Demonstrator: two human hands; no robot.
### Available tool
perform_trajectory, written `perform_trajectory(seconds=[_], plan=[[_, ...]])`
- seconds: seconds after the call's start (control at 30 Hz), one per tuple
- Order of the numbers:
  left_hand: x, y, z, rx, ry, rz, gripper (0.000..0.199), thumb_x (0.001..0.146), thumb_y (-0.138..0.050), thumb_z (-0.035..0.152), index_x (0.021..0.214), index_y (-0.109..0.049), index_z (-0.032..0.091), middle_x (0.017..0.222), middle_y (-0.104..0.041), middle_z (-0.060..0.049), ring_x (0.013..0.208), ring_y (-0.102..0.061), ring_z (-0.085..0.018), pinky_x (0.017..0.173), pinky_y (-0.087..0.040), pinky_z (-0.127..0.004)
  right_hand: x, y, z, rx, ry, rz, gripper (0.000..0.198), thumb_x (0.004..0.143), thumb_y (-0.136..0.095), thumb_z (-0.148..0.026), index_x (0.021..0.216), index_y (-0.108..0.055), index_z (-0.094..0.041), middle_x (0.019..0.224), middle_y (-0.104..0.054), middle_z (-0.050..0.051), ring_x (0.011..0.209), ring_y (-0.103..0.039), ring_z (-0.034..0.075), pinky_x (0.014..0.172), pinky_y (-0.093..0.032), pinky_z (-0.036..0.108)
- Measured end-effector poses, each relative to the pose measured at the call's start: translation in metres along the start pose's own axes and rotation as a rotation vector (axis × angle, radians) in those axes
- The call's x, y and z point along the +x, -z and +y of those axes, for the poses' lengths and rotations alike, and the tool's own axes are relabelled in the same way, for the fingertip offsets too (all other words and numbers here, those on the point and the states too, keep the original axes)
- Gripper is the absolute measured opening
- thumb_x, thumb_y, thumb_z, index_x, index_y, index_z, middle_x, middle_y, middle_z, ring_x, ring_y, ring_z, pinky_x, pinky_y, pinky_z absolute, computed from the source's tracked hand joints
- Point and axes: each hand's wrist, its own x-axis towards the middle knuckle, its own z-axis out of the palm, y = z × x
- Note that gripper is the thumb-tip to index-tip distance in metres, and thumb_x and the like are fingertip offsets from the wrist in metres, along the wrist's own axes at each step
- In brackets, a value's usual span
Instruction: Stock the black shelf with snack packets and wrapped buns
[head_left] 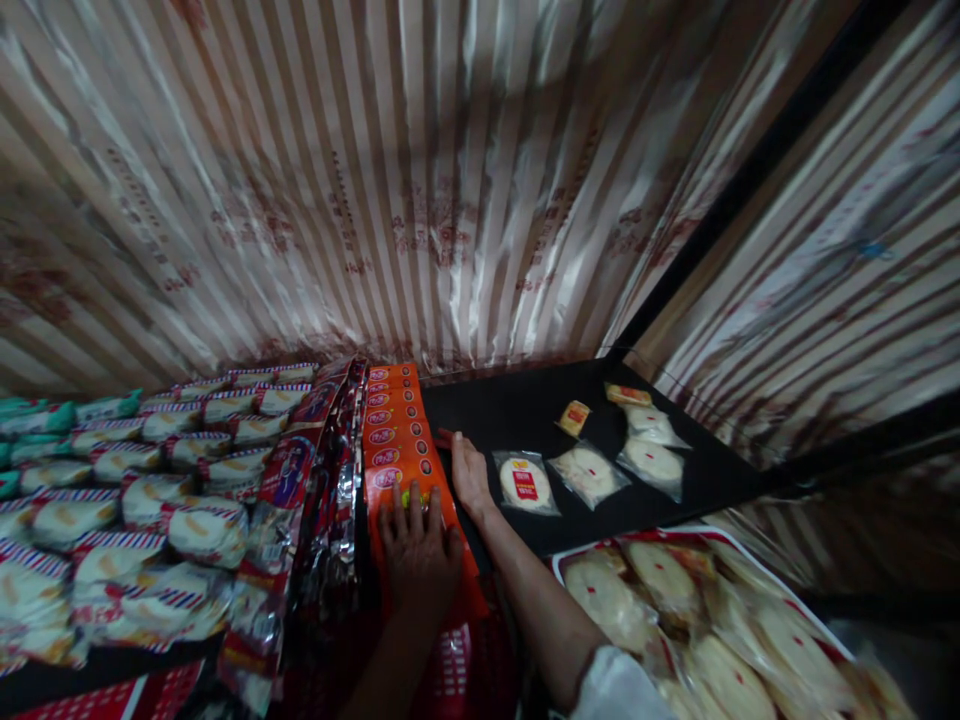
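Note:
A row of orange packets (390,410) with round pink-and-white logos runs away from me across the black tabletop. My left hand (420,550) lies palm down on the near part of the row, its fingers stretched out and apart. Along the right side of the row, my right hand (466,475) stands on edge with its fingers extended, next to the packets and holding nothing that I can see. Directly left of the orange row are dark red shiny packets (292,470). Right of my right hand lies a flat round white bread in a clear wrapper (526,482).
Many wrapped breads with striped packaging (202,530) fill the left side. More wrapped flat breads (652,460) and a small yellow packet (574,418) lie right. A white-rimmed container (750,550) of flat breads stands front right. Striped sheeting (450,200) hangs behind, with a black pole (720,220).

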Motion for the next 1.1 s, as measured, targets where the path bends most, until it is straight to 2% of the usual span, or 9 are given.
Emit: perform_trajectory(seconds=[0.2,0.4,0.47,0.6,0.67,0.77,0.83,0.97,1.1], plan=[[-0.002,-0.006,0.0,-0.01,0.014,0.009,0.048,0.082,-0.049,0.04,0.126,-0.054,0.024,0.134,-0.052,-0.009,0.13,-0.035,-0.032,0.106,-0.024,-0.054,0.003,-0.002,0.001,-0.086,0.016,-0.015,0.057,0.091,-0.022,-0.051,0.105,-0.068,-0.019,0.107,-0.067,0.009,0.105,-0.059,0.021,0.096,-0.042,0.034],[-0.002,-0.012,-0.002,-0.045,0.019,0.029,0.051,0.076,-0.057,0.045,0.123,-0.057,0.023,0.131,-0.054,-0.01,0.13,-0.034,-0.034,0.106,-0.025,-0.056,0.001,-0.006,-0.007,-0.288,0.233,-0.009,0.042,0.088,-0.037,-0.035,0.114,-0.064,-0.015,0.117,-0.064,0.01,0.12,-0.047,0.023,0.104,-0.036,0.039],[-0.002,-0.012,-0.003,-0.043,0.011,0.027,0.048,0.076,-0.057,0.045,0.119,-0.06,0.023,0.13,-0.055,-0.01,0.129,-0.035,-0.034,0.105,-0.024,-0.057,-0.001,-0.009,-0.018,-0.363,0.322,-0.082,0.041,0.088,-0.038,-0.031,0.118,-0.062,-0.018,0.125,-0.06,0.008,0.128,-0.038,0.024,0.106,-0.033,0.041],[-0.002,-0.013,-0.003,-0.008,-0.005,0.018,0.042,0.076,-0.058,0.04,0.113,-0.063,0.02,0.127,-0.057,-0.01,0.126,-0.039,-0.034,0.106,-0.024,-0.057,0.004,-0.023,-0.044,-0.522,0.459,-0.342,0.041,0.088,-0.04,-0.029,0.126,-0.056,-0.024,0.143,-0.042,0.002,0.138,-0.02,0.025,0.109,-0.024,0.046],[-0.003,-0.014,-0.004,0.011,-0.014,0.015,0.043,0.077,-0.056,0.04,0.115,-0.062,0.02,0.127,-0.056,-0.01,0.126,-0.04,-0.033,0.106,-0.025,-0.056,0.011,-0.036,-0.054,-0.608,0.458,-0.443,0.044,0.09,-0.038,-0.031,0.131,-0.05,-0.021,0.147,-0.036,0.003,0.14,-0.014,0.027,0.109,-0.021,0.048],[-0.002,-0.018,-0.007,0.033,-0.036,0.02,0.047,0.081,-0.051,0.044,0.12,-0.059,0.019,0.131,-0.053,-0.01,0.127,-0.037,-0.034,0.105,-0.027,-0.056,0.025,-0.055,-0.063,-0.709,0.442,-0.511,0.049,0.092,-0.032,-0.036,0.136,-0.043,-0.018,0.147,-0.035,0.007,0.141,-0.008,0.028,0.111,-0.013,0.048],[-0.002,-0.021,-0.009,0.041,-0.055,0.023,0.05,0.081,-0.05,0.046,0.123,-0.056,0.02,0.134,-0.051,-0.011,0.13,-0.033,-0.036,0.105,-0.027,-0.057,0.034,-0.064,-0.066,-0.75,0.441,-0.514,0.05,0.093,-0.03,-0.039,0.136,-0.042,-0.018,0.147,-0.036,0.008,0.141,-0.007,0.028,0.111,-0.01,0.05],[-0.002,-0.021,-0.011,0.032,-0.075,-0.006,0.054,0.081,-0.05,0.047,0.129,-0.051,0.022,0.136,-0.048,-0.011,0.132,-0.028,-0.037,0.106,-0.025,-0.058,0.05,-0.076,-0.07,-0.787,0.479,-0.523,0.052,0.092,-0.033,-0.042,0.136,-0.041,-0.017,0.146,-0.035,0.01,0.14,-0.011,0.028,0.109,-0.012,0.049],[-0.004,-0.014,-0.012,0.041,-0.092,-0.066,0.049,0.082,-0.053,0.047,0.126,-0.053,0.024,0.134,-0.048,-0.011,0.126,-0.038,-0.034,0.103,-0.032,-0.056,0.062,-0.082,-0.069,-0.827,0.456,-0.526,0.05,0.091,-0.034,-0.04,0.134,-0.043,-0.016,0.145,-0.036,0.013,0.139,-0.014,0.029,0.108,-0.013,0.05]])
